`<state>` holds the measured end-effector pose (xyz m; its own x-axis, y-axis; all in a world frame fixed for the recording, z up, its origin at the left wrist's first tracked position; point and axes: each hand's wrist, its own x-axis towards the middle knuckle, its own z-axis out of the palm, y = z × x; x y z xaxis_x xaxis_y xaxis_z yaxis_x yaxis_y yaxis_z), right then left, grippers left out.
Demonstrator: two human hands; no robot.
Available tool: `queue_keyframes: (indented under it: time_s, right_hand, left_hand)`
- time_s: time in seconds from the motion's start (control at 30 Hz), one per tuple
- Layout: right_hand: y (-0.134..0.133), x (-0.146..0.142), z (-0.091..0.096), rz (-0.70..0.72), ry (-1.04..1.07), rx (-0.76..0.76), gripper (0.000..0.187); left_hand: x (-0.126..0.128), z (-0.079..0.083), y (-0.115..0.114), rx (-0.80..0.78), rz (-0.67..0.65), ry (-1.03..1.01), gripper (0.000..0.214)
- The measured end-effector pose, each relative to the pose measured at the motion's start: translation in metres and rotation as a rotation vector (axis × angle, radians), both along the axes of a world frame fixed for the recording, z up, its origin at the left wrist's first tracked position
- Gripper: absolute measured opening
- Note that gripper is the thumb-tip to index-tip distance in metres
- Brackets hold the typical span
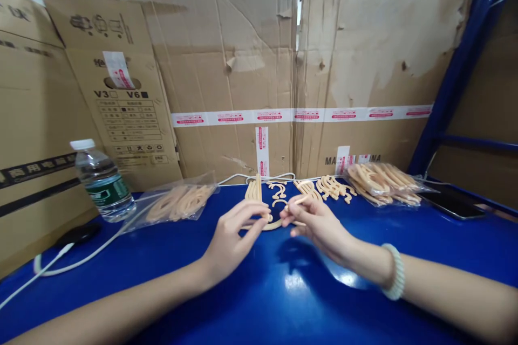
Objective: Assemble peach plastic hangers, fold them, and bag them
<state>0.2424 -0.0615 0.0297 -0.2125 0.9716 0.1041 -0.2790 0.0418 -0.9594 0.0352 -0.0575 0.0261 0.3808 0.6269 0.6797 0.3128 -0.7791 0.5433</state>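
My left hand (237,229) is closed in a pinch, with the rounded end of a small beige piece (267,218) between thumb and fingertips. Opposite it, my right hand (324,226) grips a thin beige rod-like piece (298,200) near the fingertips. A gap separates the two hands. Behind the fingers a longer curved beige strip (272,226) lies on the blue tabletop (259,302), partly hidden. Farther back are a stack of straight beige strips (253,190), some small hooked arcs (279,190) and a heap of curved pieces (334,187).
At the left stand a water bottle (106,188) and a clear bag of beige loops (178,204), with a white cable (76,265) nearby. More bagged beige pieces (378,180) and a phone (451,202) lie right. Cardboard sheets (234,75) wall off the back.
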Motion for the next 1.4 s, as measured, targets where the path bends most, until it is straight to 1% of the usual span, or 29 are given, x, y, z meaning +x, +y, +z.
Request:
queue_keyframes:
  time_s: [0.07,0.1,0.17,0.27,0.3,0.4,0.47,0.5,0.57,0.6,0.7,0.9,1.07,1.2,1.3,1.4]
  right_hand:
    - [-0.008,-0.004,-0.015,0.004,0.087,-0.037,0.037]
    - [-0.010,-0.005,-0.021,0.006,0.104,-0.061,0.038]
    - [-0.011,-0.007,-0.027,0.022,0.125,-0.094,0.038]
    - [-0.012,-0.008,-0.028,0.078,0.151,-0.090,0.035]
    - [-0.012,-0.008,-0.027,0.099,0.154,-0.085,0.034]
    - [-0.013,-0.007,-0.028,0.139,0.153,-0.071,0.030]
    - [-0.013,-0.006,-0.030,0.165,0.145,-0.066,0.028]
    - [-0.013,-0.005,-0.030,0.178,0.136,-0.063,0.027]
    - [-0.012,-0.004,-0.031,0.206,0.111,-0.058,0.025]
    - [-0.012,-0.003,-0.030,0.220,0.096,-0.057,0.025]
    - [-0.012,-0.001,-0.029,0.248,0.064,-0.063,0.025]
    - [-0.012,0.001,-0.029,0.320,0.058,-0.081,0.026]
    - [-0.011,0.000,-0.026,0.328,0.056,-0.102,0.028]
    - [-0.011,0.000,-0.024,0.321,0.037,-0.133,0.030]
    - [-0.012,-0.001,-0.025,0.303,0.033,-0.113,0.031]
    - [-0.013,-0.002,-0.026,0.279,-0.010,-0.088,0.032]
  left_hand:
    - [0.010,-0.007,-0.010,-0.134,-0.059,-0.146,0.011]
    - [0.012,-0.011,-0.013,-0.210,-0.066,-0.188,0.009]
    - [0.015,-0.015,-0.016,-0.344,-0.069,-0.243,0.008]
    - [0.015,-0.014,-0.017,-0.497,-0.083,-0.326,0.005]
    - [0.015,-0.013,-0.017,-0.554,-0.087,-0.365,0.008]
    - [0.017,-0.012,-0.015,-0.707,-0.060,-0.501,0.032]
    - [0.018,-0.013,-0.012,-0.751,-0.030,-0.544,0.046]
    - [0.018,-0.014,-0.012,-0.768,-0.024,-0.533,0.047]
    - [0.018,-0.016,-0.011,-0.806,-0.050,-0.476,0.035]
    - [0.017,-0.016,-0.012,-0.813,-0.075,-0.450,0.029]
    - [0.018,-0.014,-0.016,-0.778,-0.127,-0.419,0.028]
    - [0.021,-0.012,-0.023,-0.797,-0.091,-0.414,0.028]
    - [0.023,-0.014,-0.024,-0.762,-0.129,-0.430,0.025]
    - [0.023,-0.014,-0.025,-0.719,-0.123,-0.394,0.022]
    - [0.023,-0.014,-0.026,-0.740,-0.133,-0.377,0.021]
    - [0.022,-0.014,-0.027,-0.702,-0.096,-0.329,0.021]
